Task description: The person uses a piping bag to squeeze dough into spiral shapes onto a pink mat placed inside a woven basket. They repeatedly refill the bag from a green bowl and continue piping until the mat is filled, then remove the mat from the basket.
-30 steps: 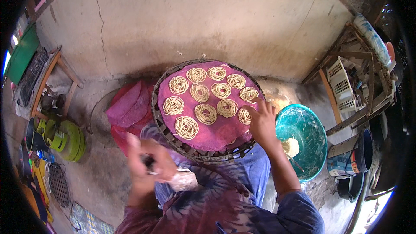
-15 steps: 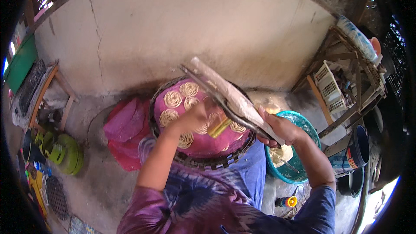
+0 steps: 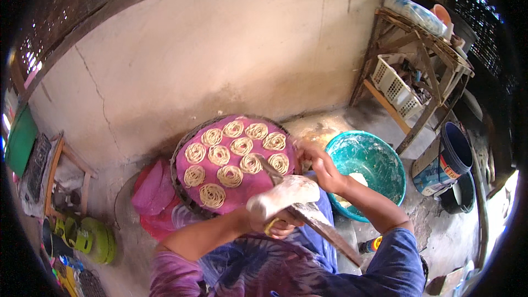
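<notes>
My left hand [image 3: 283, 225] is closed around a wooden hand press [image 3: 289, 192], a pale thick bar joined to a darker flat one, tilted over my lap. A bit of brass-yellow metal [image 3: 269, 226] shows by its fingers. In front of me lies a round woven tray [image 3: 179, 179] lined with pink cloth, holding several coiled nests of pale dough strands [image 3: 230, 176]. At the tray's right edge my right hand [image 3: 324, 170] has its fingers bent and closed on the rim; the fingertips are partly hidden.
A teal basin [image 3: 379, 151] with pale dough [image 3: 357, 180] stands right of the tray. Beyond it are a wooden rack [image 3: 434, 66] with a white basket [image 3: 393, 85], and buckets [image 3: 443, 159]. Green gas cylinder [image 3: 96, 242] and a low bench [image 3: 55, 170] stand left; a wall [image 3: 209, 49] rises behind.
The press has come down toward my lap and is now in my left hand. My right hand has let go of it and moved to the tray's edge. My view has shifted.
</notes>
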### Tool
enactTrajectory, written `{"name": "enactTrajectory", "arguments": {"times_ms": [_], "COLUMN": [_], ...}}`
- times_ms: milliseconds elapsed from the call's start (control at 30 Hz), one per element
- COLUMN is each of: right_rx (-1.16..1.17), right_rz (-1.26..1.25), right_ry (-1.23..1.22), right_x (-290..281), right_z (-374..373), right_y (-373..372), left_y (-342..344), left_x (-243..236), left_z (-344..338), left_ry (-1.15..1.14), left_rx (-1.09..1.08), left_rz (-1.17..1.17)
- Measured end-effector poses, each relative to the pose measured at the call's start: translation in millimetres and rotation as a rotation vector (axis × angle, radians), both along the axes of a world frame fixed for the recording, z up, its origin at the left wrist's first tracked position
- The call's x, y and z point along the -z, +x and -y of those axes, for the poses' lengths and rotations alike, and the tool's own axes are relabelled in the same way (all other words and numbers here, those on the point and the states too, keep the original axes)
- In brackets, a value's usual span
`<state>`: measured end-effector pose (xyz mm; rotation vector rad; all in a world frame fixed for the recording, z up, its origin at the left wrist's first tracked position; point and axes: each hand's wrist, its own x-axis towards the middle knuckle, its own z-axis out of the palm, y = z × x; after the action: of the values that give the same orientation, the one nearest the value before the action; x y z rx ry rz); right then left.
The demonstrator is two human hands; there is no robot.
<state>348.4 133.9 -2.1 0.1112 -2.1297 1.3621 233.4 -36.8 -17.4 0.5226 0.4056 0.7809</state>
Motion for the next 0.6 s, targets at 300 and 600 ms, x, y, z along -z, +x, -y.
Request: {"name": "enactTrajectory", "arguments": {"times_ms": [300,600], "right_rx": [0.363,0.811], "right_rz": [-0.038,-0.004], "right_ry": [0.305,-0.858], "right_x": [-93.1,4.0], "right_z": [-8.7,-153.4], "right_y": [63.0,152.8], "left_y": [17.5,13.2], "left_x": [-50.8,-28.0], "left_z": [-117.5,-145.1], "left_ry": [0.363,1.171], "left_rx": [0.214,-0.450], "left_rz": [-1.150,-2.002]}}
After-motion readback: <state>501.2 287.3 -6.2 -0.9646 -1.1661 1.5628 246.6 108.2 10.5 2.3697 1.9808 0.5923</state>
